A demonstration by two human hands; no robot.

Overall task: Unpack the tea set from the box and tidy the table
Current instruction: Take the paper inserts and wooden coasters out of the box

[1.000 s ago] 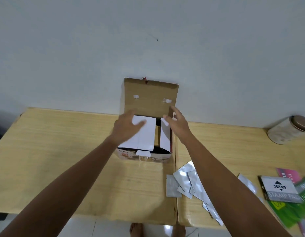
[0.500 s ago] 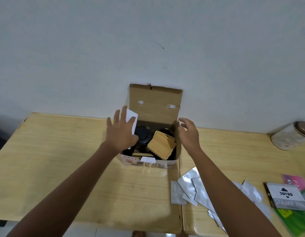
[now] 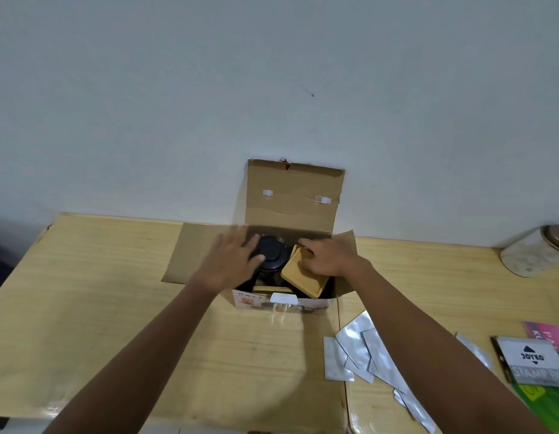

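An open cardboard box (image 3: 293, 195) stands at the back of the wooden table (image 3: 84, 292), its lid up against the wall and its side flaps folded out. Inside I see a round black lid (image 3: 271, 253) on a dark pot and a tilted wooden tray (image 3: 300, 278). My left hand (image 3: 231, 261) hovers with spread fingers over the box's left side, beside the black lid. My right hand (image 3: 329, 256) reaches into the box with its fingers curled on the wooden tray's upper edge. The rest of the box's contents are hidden.
Several silver foil sachets (image 3: 362, 355) lie right of the box in front. A stamp pad box (image 3: 531, 360) and coloured packets (image 3: 544, 399) sit at the right edge. A pale jar with a brown lid (image 3: 534, 253) lies at the back right.
The box's white inner flaps were folded outward, exposing the contents. My left hand came back over the black lid, and my right hand moved from the box's right edge onto the wooden tray.
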